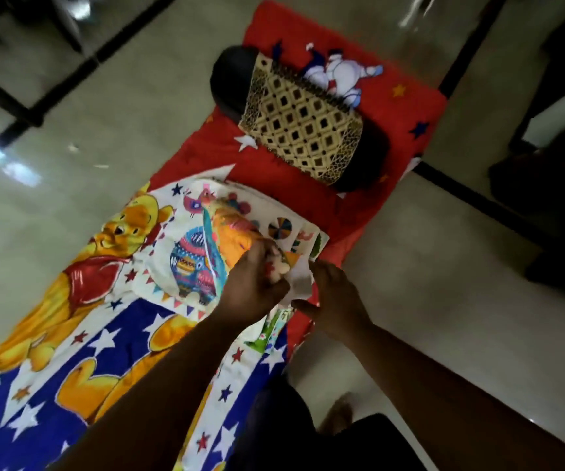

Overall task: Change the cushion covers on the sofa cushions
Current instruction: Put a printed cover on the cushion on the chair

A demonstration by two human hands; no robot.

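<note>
View from above, looking down at a long cartoon-print mattress [308, 185] laid on a pale tiled floor [111, 107] w/ dark grout lines. The mattress is the landmark here.

Counted: 1 mattress, 2 cushion items, 2 hands, 1 bare foot.

On the far, red end of the mattress lies 1 dark cushion [303, 125] w/ a gold and black lattice panel across its middle. Nearer the viewer, approx. mid-mattress, lies 1 flat white cushion cover [192, 246] printed w/ bright animals, bunting and a colour wheel – it sits on the mattress where the red part meets the yellow bear print.

Both hands meet at the cover's near-right corner, by the mattress's right edge. The left hand [257, 283] is closed, pinching bunched fabric of the cover. The right hand [330, 297] is closed too, gripping a white flap of the same cover – the two hands almost touch.

The foot [338, 413] stands on the floor just right of the mattress's near end.

No readable writing or brand labels; the frame is blurred.
</note>
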